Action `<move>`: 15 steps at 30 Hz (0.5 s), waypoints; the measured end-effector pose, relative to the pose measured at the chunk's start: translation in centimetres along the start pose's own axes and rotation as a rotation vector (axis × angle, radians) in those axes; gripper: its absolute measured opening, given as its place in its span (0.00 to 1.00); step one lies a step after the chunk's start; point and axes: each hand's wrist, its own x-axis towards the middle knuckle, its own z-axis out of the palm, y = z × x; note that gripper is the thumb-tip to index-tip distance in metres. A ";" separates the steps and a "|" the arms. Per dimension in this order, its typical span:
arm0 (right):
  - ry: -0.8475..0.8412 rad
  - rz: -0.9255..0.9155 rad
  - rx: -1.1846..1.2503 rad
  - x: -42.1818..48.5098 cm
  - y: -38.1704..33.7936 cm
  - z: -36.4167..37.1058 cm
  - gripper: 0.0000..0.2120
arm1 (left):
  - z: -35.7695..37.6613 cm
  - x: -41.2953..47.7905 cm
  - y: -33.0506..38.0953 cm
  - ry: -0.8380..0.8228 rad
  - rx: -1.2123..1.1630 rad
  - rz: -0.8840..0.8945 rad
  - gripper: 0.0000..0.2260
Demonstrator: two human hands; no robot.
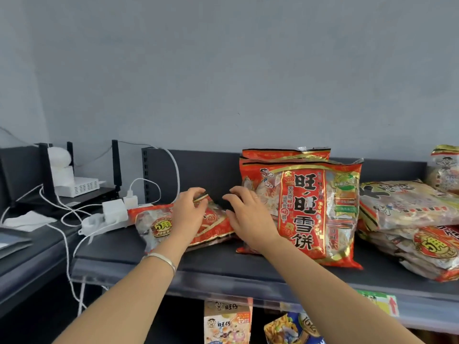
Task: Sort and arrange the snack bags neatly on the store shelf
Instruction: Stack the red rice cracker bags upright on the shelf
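- The flat red snack bag (159,227) lies on its side on the dark grey shelf (211,259), just left of the shelf's middle, its top seam pointing to 1 o'clock.
- The left hand (190,214) rests on this bag, fingers curled over and pinching the gold-edged top seam; a silver bracelet (161,259) circles the wrist.
- The right hand (248,217) is at 3 o'clock from the left hand, over the flat bag's right edge. Its fingers are loosely curved and slightly spread; whether they hold anything cannot be told. One finger wears a ring (255,197).
- At 3 o'clock from the right hand, just beside it, stands the upright red rice-cracker bag (305,209), with a second upright bag (285,153) behind it.
- Further toward 3 o'clock sits a stack of flat snack bags (409,219); at 1 o'clock from it is another upright bag (445,167).
- At 9 o'clock from the flat bag, touching its corner, is a white power strip (104,222) with plugs and cables.
- Toward 6 o'clock, below the shelf, a snack carton (227,321) and a blue bag (293,328) show.
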 end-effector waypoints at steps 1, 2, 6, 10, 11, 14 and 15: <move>-0.084 0.022 0.024 0.6 -0.7 0.8 0.17 | -0.9 0.2 -0.9 0.021 0.033 -0.019 0.12; -0.166 0.059 0.047 1.1 -1.4 1.5 0.18 | -1.7 0.5 -1.8 0.045 0.069 -0.039 0.13; -0.355 0.275 0.115 3.5 -2.7 3.9 0.22 | -4.3 1.4 -5.1 0.118 0.230 -0.188 0.16; -0.492 0.440 0.150 5.5 -2.3 5.9 0.24 | -5.2 2.4 -7.8 0.066 0.125 -0.478 0.27; -0.516 0.478 0.154 5.8 -2.1 6.4 0.25 | -5.1 2.6 -8.2 0.063 0.088 -0.532 0.29; -0.585 0.602 0.188 6.9 -1.7 7.8 0.26 | -4.8 3.0 -8.6 0.087 -0.110 -0.641 0.35; -0.614 0.645 0.206 7.2 -1.5 8.3 0.27 | -4.7 3.1 -8.9 0.087 -0.180 -0.669 0.37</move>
